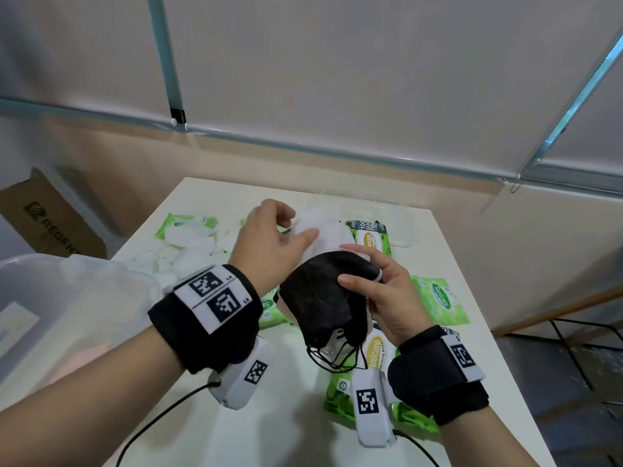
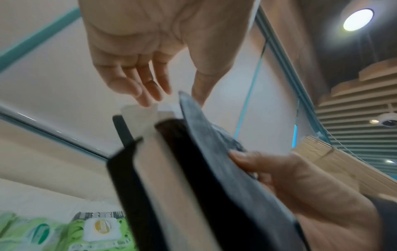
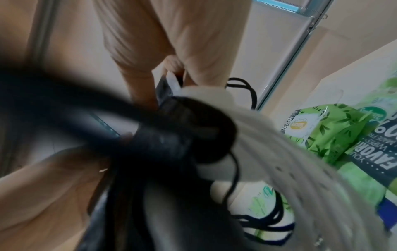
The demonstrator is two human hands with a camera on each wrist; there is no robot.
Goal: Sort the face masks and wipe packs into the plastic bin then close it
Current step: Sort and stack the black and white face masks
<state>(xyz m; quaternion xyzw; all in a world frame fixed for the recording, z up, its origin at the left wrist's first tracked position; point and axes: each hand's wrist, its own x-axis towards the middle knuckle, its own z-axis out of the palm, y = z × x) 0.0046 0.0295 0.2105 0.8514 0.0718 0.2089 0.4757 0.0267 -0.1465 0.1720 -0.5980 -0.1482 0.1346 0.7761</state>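
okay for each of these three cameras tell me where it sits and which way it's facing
Head: worn on the head, looking down at the table; both hands and wristbands show.
Left wrist: looks along the left hand toward the mask stack.
Right wrist: looks along the right hand; blurred.
Shared: mask stack, green wipe packs.

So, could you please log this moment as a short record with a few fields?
right hand: grips a stack of masks, black and white, held above the table
left hand: open, fingers at the stack's top edge
wipe packs: green, lying on the table
loose white masks: heaped at the table's left
bin: clear plastic, at the left edge, open
lid: clear, at the table's far side
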